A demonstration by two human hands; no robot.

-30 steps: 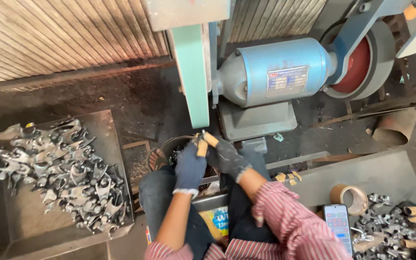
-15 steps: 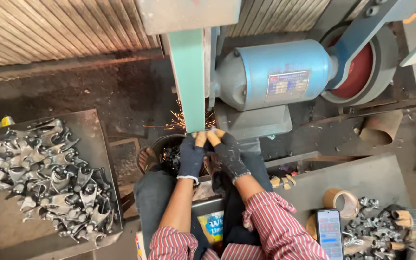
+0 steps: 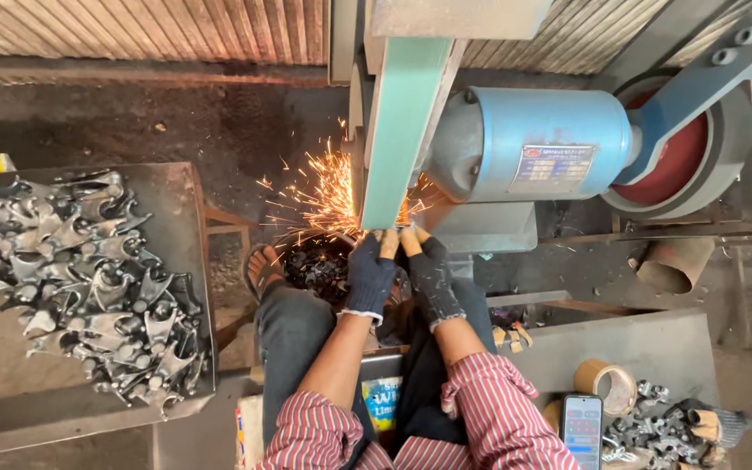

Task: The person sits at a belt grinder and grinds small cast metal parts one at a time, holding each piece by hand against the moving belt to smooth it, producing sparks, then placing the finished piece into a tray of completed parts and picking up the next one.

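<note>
Gloved hands [image 3: 400,274] together under grinding belt [image 3: 402,130], sparks [image 3: 319,196]

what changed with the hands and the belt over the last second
Both gloved hands, left and right, moved up from in front of the belt to its lower end, pressing a mostly hidden part against it. Sparks appeared and grew. The blue motor and tray of metal parts stayed put.

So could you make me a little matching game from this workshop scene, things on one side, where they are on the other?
Things:
1. grey metal parts
2. phone
3. sparks
4. blue motor

Places:
A. just left of the green belt
B. right of the belt
C. tray on the left
D. bottom right, beside a tape roll

Pairs: 1-C, 2-D, 3-A, 4-B
</note>
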